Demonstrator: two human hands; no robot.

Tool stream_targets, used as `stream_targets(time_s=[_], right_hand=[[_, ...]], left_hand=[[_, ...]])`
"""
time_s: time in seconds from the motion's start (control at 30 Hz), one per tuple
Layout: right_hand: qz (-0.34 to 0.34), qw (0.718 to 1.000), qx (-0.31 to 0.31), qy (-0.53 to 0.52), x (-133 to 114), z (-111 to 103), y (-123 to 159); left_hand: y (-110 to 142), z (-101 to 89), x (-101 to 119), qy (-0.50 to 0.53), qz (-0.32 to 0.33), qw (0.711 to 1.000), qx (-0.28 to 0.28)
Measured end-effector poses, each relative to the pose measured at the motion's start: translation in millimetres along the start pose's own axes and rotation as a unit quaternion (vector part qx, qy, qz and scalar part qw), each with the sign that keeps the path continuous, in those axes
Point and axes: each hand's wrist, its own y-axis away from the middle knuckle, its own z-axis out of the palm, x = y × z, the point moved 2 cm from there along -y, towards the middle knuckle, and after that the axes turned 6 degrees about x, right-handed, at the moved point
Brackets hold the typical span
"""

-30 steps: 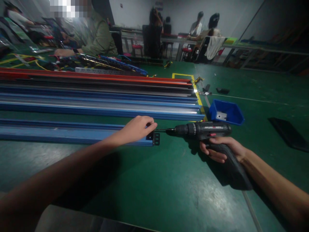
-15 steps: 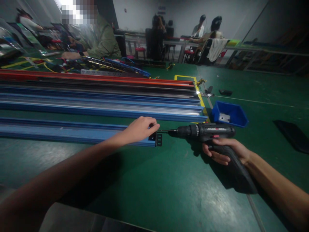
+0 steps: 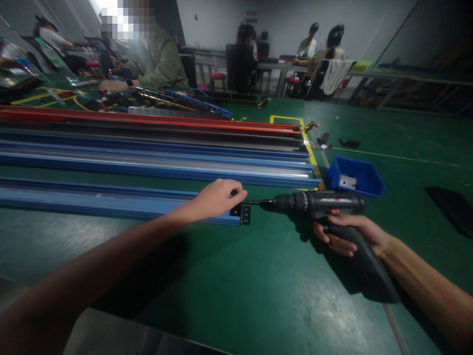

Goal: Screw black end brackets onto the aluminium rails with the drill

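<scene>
My right hand [image 3: 343,234] grips a black power drill [image 3: 328,203] by its handle, index finger near the red trigger. The drill lies level and points left. Its long thin bit [image 3: 254,201] reaches the end of the nearest blue rail [image 3: 111,199], close to my left fingertips. My left hand [image 3: 219,197] rests across that rail end with thumb and index finger curled together. What they pinch is hidden. A black slotted bracket [image 3: 246,215] sticks out from the rail end just below my left fingers.
Behind lie several more blue rails [image 3: 185,167], dark rails and an orange rail [image 3: 185,120]. A blue bin [image 3: 369,183] holding a metal plate [image 3: 348,182] stands behind the drill. A dark flat object [image 3: 451,209] lies at right. Across the green table [image 3: 258,296] sits a person in a green sleeve [image 3: 166,61].
The whole view has shifted a little to the right in the picture. Both hands, the drill and the rail keep nearly the same places relative to one another.
</scene>
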Motion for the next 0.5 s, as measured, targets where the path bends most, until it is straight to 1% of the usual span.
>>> stream_targets(time_s=[0.37, 0.5], right_hand=[[0.010, 1.000, 0.012, 0.002, -0.9, 1.9, 0.7], [0.003, 1.000, 0.012, 0.009, -0.8, 2.4, 1.1]], left_hand=[[-0.5, -1.5, 0.4, 0.023, -0.002, 1.000, -0.002], [-0.2, -2.1, 1.1, 0.025, -0.010, 1.000, -0.003]])
